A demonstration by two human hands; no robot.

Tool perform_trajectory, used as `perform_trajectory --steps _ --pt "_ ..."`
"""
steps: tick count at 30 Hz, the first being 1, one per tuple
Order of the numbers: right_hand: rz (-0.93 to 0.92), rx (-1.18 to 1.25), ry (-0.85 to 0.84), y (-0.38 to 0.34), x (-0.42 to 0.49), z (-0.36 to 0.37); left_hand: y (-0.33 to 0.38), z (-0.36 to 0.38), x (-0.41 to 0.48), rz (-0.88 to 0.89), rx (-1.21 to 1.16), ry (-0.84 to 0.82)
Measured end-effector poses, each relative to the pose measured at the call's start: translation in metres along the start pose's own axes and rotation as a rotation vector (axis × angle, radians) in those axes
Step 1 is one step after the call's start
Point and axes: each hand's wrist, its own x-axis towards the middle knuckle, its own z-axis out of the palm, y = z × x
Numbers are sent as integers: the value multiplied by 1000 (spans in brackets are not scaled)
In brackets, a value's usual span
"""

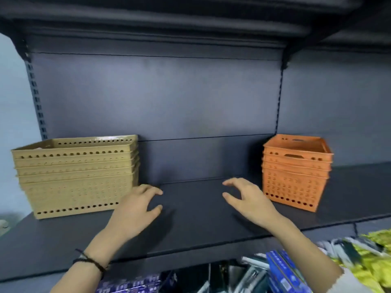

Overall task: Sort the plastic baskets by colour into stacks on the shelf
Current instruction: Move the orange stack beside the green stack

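Observation:
A stack of several wide tan perforated baskets (76, 176) stands at the left of the dark shelf (190, 208). At the right stands a stack of several smaller orange baskets (296, 172). My left hand (135, 210) hovers over the shelf just right of the tan stack, fingers spread and curled, holding nothing. My right hand (247, 199) hovers just left of the orange stack, also empty with fingers apart. Bare shelf lies between the two hands.
The shelf's dark back panel (158, 96) rises behind, and another shelf (169, 17) overhangs above. Below the front edge are packaged goods: blue boxes (283, 271) and yellow packets (372, 261). A slotted upright (36, 94) stands at the left.

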Motion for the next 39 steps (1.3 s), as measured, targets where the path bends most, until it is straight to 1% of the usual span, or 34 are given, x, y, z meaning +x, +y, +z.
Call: perform_trajectory --steps 2,5,8,10,12,15,20,22,25,27,31,34,37,39 --pt "28 -3 -6 37 -32 -38 56 24 9 40 -20 -25" --pt "81 23 21 94 -80 -96 146 56 20 79 -112 -21" --pt "162 27 87 144 -124 -142 221 82 29 44 -284 -26" --pt "225 33 104 174 -146 -164 258 97 40 -2 -408 -47" --pt "259 51 81 200 -156 -181 288 109 54 -42 -540 -71" --pt "289 98 67 233 -151 -197 323 125 78 -91 -739 -47" --pt "303 193 74 278 -117 -196 357 148 110 -287 -797 67" --pt "279 214 74 297 -98 -195 364 157 124 -297 -841 90" --pt "245 243 87 326 -67 -200 369 173 146 -327 -813 128" --pt "238 261 97 346 -47 -206 366 184 159 -296 -821 140" --pt "190 300 100 387 -10 -222 361 199 178 -196 -899 63" --pt "208 376 194 415 11 -235 373 203 187 -146 -956 -26" --pt "261 463 269 441 27 -245 386 207 198 -167 -965 -95" --pt "280 564 264 459 39 -253 396 210 206 -171 -949 -117"
